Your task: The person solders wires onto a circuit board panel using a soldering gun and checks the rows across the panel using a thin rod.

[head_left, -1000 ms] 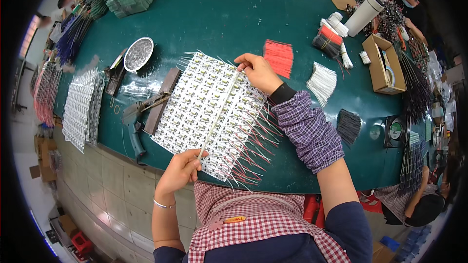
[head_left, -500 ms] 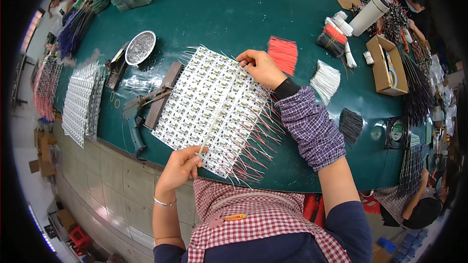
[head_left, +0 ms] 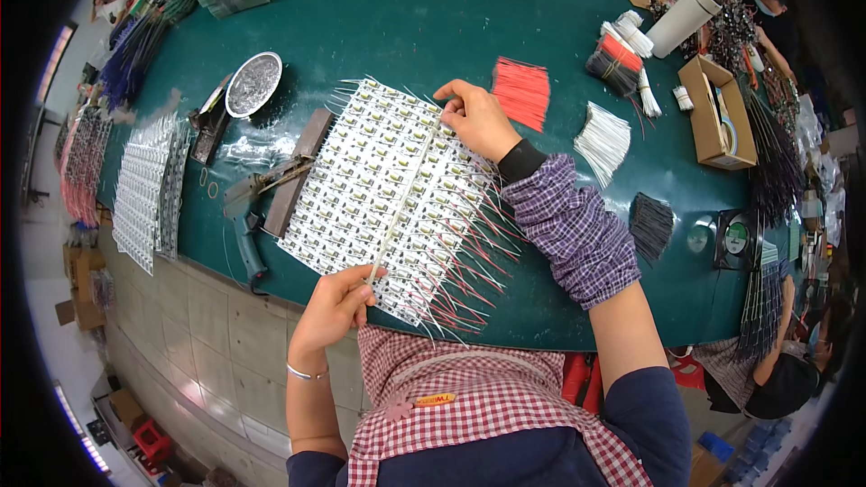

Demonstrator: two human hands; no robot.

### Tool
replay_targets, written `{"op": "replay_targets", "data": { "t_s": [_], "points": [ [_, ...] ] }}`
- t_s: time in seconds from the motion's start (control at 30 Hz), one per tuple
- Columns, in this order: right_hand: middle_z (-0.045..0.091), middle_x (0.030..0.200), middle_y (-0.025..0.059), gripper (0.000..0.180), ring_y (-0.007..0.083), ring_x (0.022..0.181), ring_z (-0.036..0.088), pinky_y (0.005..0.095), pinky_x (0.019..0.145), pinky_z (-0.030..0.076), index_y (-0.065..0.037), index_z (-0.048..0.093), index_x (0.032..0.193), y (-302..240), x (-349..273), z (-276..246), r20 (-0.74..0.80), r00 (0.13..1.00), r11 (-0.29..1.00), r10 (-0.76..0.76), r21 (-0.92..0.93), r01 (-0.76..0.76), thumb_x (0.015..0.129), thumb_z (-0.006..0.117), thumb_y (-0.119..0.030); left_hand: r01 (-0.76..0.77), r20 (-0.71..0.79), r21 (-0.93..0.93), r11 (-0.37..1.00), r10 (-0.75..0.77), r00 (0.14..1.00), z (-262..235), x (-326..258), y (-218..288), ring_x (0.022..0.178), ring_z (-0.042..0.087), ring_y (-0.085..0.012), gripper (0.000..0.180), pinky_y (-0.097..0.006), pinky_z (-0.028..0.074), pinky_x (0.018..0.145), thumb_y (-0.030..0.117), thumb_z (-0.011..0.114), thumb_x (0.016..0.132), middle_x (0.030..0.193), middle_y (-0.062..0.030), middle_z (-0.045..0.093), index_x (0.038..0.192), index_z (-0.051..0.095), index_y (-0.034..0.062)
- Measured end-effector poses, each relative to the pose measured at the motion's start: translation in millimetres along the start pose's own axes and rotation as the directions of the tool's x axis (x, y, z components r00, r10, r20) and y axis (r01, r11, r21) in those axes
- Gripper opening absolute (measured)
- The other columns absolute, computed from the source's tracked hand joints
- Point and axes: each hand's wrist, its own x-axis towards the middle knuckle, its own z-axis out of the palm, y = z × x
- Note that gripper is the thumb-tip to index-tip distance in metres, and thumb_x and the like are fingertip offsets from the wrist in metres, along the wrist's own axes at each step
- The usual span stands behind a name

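A white panel of circuit boards [head_left: 347, 180] lies on the green table in front of me, with rows of small components. Red and white wires [head_left: 465, 275] fan out from its right side. Across the panel runs a thin pale strip [head_left: 402, 209], held taut between both hands. At the panel's near edge, my left hand [head_left: 336, 305] pinches the strip's near end between thumb and fingers. My right hand [head_left: 478, 119] is bent over the far edge, fingertips closed at the strip's far end; the exact grip is partly hidden.
Left of the panel, a teal soldering gun [head_left: 245, 239] rests against a brown bar [head_left: 299, 171]. Beyond it stands a silver dish [head_left: 253, 85]. Red wires [head_left: 520, 93], white wires [head_left: 603, 144] and black wires [head_left: 650, 227] lie to the right, near a cardboard box [head_left: 719, 117] and a bottle [head_left: 687, 20].
The whole view has shifted slightly. My right hand's fingers have moved a little at the far edge; the left hand keeps its pinch on the strip.
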Motion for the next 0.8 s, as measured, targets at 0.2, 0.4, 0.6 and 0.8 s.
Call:
{"op": "replay_targets", "data": {
  "t_s": [0.2, 0.4, 0.6, 0.8],
  "points": [
    [0.067, 0.083, 0.0078, 0.019, 0.0128, 0.078, 0.061, 0.0297, 0.070, 0.049, 0.004, 0.068, 0.106, 10, 2, -9, 0.040, 0.999, 0.963, 0.033, 0.266, -0.042, 0.088, 0.062, -0.001, 0.014, -0.028, 0.012, 1.000, -0.013, 1.000, 4, -2, 3, 0.052, 0.049, -0.0032, 0.030, -0.018, 0.040, 0.048, -0.001, 0.051, 0.098, 0.074, 0.0001, 0.059, 0.124, 0.065, -0.0005],
    [0.064, 0.087, 0.0015, 0.023, 0.0086, 0.082, 0.058, 0.0250, 0.076, 0.048, 0.002, 0.068, 0.112, 5, -1, -20, 0.125, 0.992, 0.960, 0.031, 0.272, -0.064, 0.091, 0.062, 0.000, -0.001, -0.021, 0.040, 0.999, 0.002, 1.000, 11, 6, 12, 0.054, 0.049, -0.0027, 0.030, -0.018, 0.040, 0.050, 0.000, 0.049, 0.099, 0.074, 0.0012, 0.058, 0.124, 0.065, -0.0003],
    [0.067, 0.097, 0.0110, 0.034, 0.0196, 0.090, 0.063, 0.0313, 0.081, 0.051, -0.002, 0.071, 0.112, 14, -5, -26, 0.077, 0.994, 0.987, -0.077, 0.148, 0.065, 0.084, 0.055, 0.010, -0.036, -0.011, 0.107, 0.994, 0.038, 0.999, 14, 14, 15, 0.055, 0.049, -0.0030, 0.033, -0.019, 0.042, 0.052, -0.002, 0.049, 0.097, 0.072, 0.0012, 0.056, 0.127, 0.064, -0.0004],
    [0.067, 0.098, 0.0121, 0.032, 0.0229, 0.091, 0.064, 0.0325, 0.082, 0.051, -0.002, 0.074, 0.104, 19, -1, -32, 0.125, 0.980, 0.986, -0.154, 0.082, 0.144, 0.084, 0.054, 0.013, -0.079, -0.017, 0.189, 0.979, 0.083, 0.996, 18, 14, 18, 0.056, 0.052, -0.0053, 0.033, -0.021, 0.042, 0.053, -0.001, 0.050, 0.097, 0.069, 0.0002, 0.056, 0.127, 0.064, 0.0003]
  ]
}}
